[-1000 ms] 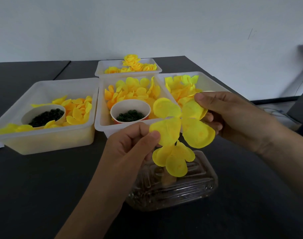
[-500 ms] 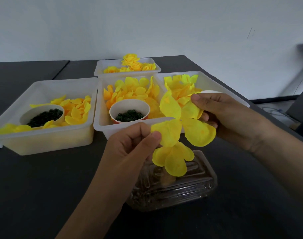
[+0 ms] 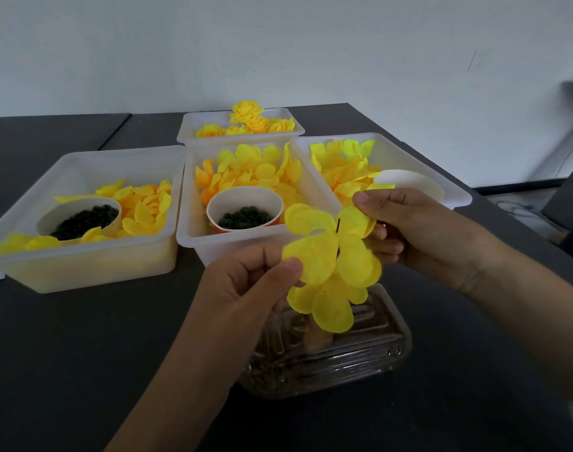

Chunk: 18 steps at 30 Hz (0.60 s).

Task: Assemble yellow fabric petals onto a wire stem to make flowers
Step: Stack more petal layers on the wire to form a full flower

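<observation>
Yellow fabric petal piece (image 3: 324, 252) is held just above the clear glass dish (image 3: 327, 357), its centre at the dark wire stem (image 3: 338, 228) that pokes up between the lobes. The left hand (image 3: 246, 282) pinches a lower-left lobe between thumb and forefinger while the right hand (image 3: 419, 233) grips the upper-right lobe, likely to keep the cloth taut for threading. Behind the dish, white tubs (image 3: 187, 236) of loose petals sit within reach on the counter (image 3: 82, 353).
</observation>
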Available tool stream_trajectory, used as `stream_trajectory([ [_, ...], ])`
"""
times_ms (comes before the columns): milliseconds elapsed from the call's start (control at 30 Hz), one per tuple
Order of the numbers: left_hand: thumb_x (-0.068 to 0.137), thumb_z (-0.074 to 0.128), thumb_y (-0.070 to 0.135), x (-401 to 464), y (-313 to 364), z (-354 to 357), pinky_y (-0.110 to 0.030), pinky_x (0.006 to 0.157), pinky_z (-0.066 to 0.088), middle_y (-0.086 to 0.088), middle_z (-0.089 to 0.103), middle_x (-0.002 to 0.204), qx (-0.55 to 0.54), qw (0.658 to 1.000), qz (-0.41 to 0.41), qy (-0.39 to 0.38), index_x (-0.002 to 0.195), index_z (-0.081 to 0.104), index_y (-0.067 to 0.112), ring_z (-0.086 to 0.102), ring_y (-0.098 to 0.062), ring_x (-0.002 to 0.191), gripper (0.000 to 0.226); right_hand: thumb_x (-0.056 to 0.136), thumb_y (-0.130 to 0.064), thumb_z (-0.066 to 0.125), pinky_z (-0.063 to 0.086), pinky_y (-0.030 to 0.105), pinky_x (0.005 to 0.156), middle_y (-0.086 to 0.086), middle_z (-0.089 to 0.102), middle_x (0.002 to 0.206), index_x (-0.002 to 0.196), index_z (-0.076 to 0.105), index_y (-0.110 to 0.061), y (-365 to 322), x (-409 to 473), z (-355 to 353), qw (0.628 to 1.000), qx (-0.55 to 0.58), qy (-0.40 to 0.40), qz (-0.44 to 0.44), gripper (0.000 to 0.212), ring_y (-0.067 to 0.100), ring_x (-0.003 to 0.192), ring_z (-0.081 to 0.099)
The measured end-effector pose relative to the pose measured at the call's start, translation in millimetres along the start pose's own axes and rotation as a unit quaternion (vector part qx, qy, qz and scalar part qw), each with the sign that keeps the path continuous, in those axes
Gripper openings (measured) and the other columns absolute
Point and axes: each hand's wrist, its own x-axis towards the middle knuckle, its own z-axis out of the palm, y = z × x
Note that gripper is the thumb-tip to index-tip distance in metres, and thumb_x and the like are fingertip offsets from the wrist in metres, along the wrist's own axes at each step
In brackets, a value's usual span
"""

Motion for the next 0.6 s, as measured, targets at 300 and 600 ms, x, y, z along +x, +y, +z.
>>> stream_trajectory([
  [300, 0.065, 0.062, 0.045, -9, -8, -3, -0.011, 0.046, 0.035, 0.009, 0.044, 0.044, 0.038, 0.997, -0.075, 0.0, 0.052, 0.063, 0.025, 0.037, -0.001, 0.042, 0.023, 0.088, -0.034, 0.054, 0.027, 0.023, 0.045, -0.003, 0.037, 0.049, 0.055, 0.048, -0.017, 19, -1, 0, 0.998, -0.042, -0.012, 0.046, 0.038, 0.012, 0.044, 0.028],
  [600, 0.07, 0.062, 0.045, -14, -16, -3, -0.008, 0.052, 0.041, 0.011, 0.057, 0.05, 0.152, 0.981, -0.116, -0.015, 0.061, 0.061, 0.021, 0.052, 0.003, 0.049, 0.025, 0.096, -0.022, 0.051, 0.029, 0.019, 0.038, -0.004, 0.035, 0.043, 0.055, 0.046, -0.01, 29, -6, 7, 0.992, -0.088, 0.01, 0.085, 0.042, 0.009, 0.037, 0.029],
])
